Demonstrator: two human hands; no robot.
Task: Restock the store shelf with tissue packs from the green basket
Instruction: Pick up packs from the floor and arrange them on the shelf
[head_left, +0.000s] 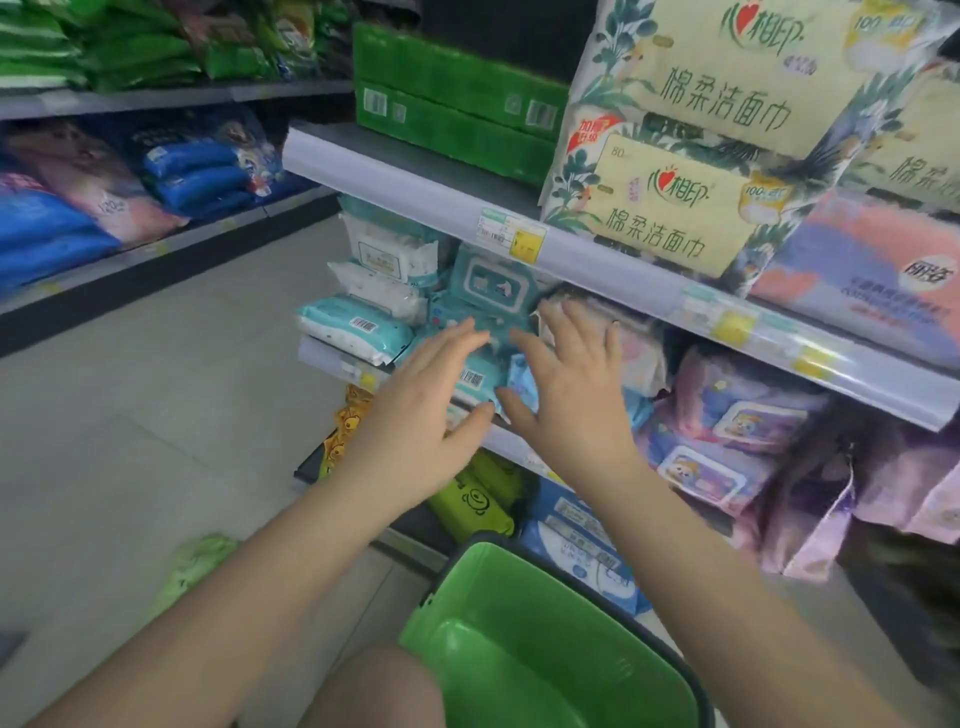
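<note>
Both my left hand (421, 410) and right hand (566, 395), fingers spread flat, flank the teal wipes pack (475, 376) lying crosswise between them.

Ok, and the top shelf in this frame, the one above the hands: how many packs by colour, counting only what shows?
Green packs: 2, stacked one on the other
Cream floral packs: 3 in view, one cut off at the right edge
Pink pack: 1
Total: 6
</note>
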